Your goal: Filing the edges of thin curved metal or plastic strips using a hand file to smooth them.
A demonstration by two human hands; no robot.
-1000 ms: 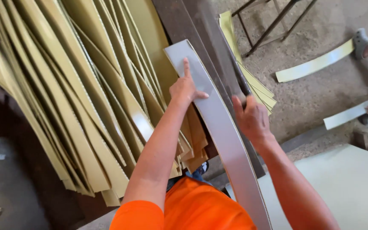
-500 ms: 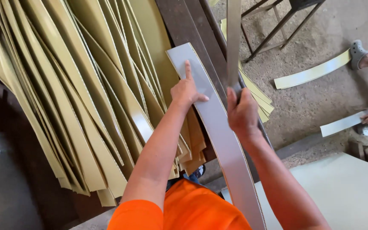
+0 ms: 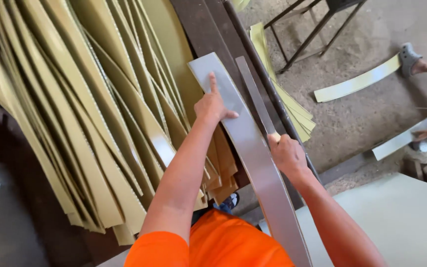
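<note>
- The wide grey strip [image 3: 247, 143] is seen running from upper centre of the frame down to the lower right, resting on the dark workbench [image 3: 198, 29]
- The left hand [image 3: 213, 105] is laid flat and open on the upper part of that strip, index finger stretched toward its top end, just as it was pressed there half a second ago
- A narrow grey strip [image 3: 253, 91] is gripped at its lower end by the right hand [image 3: 286, 154], fingers closed around it, right of centre
- A change is noted: half a second ago this narrow strip was held nearly upright, reaching out of the top of the frame; now it is lowered and lies alongside the right edge of the wide strip
- The right hand is found a little lower in the frame than before
- Left of the hands, a fan of yellow-green strips [image 3: 85, 123] is spread over the upper left and centre
- More yellow strips [image 3: 292, 109] are stacked beyond the bench edge, right of centre
- On the sandy floor [image 3: 371, 118] at the upper right, a curved pale strip [image 3: 357, 84] is lying near another person's foot [image 3: 411, 57]
</note>
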